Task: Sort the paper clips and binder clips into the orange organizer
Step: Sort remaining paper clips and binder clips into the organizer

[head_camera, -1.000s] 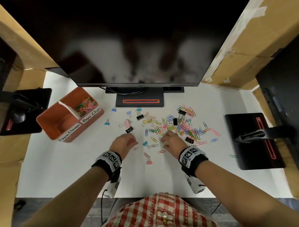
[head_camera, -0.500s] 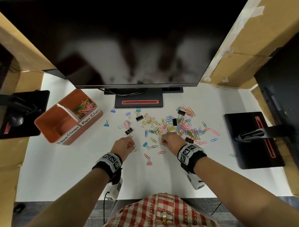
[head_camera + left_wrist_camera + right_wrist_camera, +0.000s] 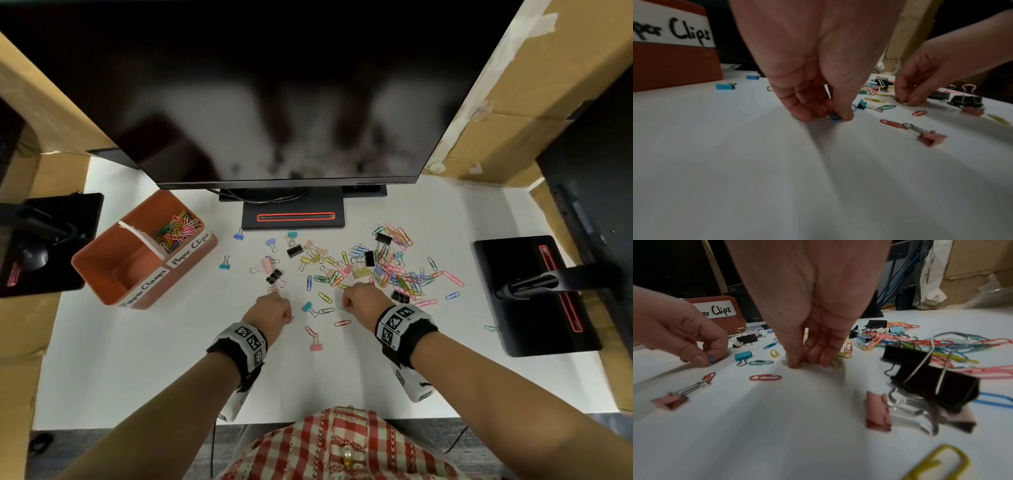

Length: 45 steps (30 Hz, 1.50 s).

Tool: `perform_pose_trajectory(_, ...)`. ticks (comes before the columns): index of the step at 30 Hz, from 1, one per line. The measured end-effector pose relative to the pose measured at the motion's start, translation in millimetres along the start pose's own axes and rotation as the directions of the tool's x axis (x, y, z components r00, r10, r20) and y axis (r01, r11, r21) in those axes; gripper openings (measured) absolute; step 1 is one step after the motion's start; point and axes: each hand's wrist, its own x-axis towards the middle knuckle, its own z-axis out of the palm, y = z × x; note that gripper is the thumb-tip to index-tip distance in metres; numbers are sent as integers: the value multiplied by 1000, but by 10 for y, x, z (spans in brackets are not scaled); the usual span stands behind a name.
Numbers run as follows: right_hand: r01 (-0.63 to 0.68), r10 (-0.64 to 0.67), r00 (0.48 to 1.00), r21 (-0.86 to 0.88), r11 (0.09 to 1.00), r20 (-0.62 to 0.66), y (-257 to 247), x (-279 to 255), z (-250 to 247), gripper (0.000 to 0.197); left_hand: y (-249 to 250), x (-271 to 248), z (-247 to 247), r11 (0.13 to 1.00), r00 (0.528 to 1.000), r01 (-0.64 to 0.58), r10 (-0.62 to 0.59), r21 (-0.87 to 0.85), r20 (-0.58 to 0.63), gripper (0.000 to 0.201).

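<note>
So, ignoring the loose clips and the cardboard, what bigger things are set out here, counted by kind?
orange organizer: 1
monitor: 1
black stand bases: 2
Total: 4

In the head view both fists hide what their fingers touch: the left hand point(image 3: 271, 312) covers its blue paper clip point(image 3: 834, 117), and the right hand point(image 3: 363, 301) covers a clip that looks yellow. The orange organizer point(image 3: 674, 65) is cut off by the left wrist picture's edge, its label reading only "Clips". The near black binder clip point(image 3: 937, 382) is blurred.
</note>
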Motion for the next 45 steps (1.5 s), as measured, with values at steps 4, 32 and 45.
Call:
perform_pose_trajectory(4, -6, 7, 999, 32, 999, -37, 7, -32, 13, 23, 40, -23, -4, 999, 999, -31, 30, 43, 27, 18)
perform_pose_trajectory(32, 293, -304, 949, -111, 950, -89, 2, -275, 213, 19, 345, 8, 47, 961, 973, -221, 207, 167, 100, 18)
perform_pose_trajectory(45, 171, -171, 985, 12, 985, -39, -28, -214, 93, 20, 268, 314, -346, 979, 989, -60, 32, -194, -145, 11)
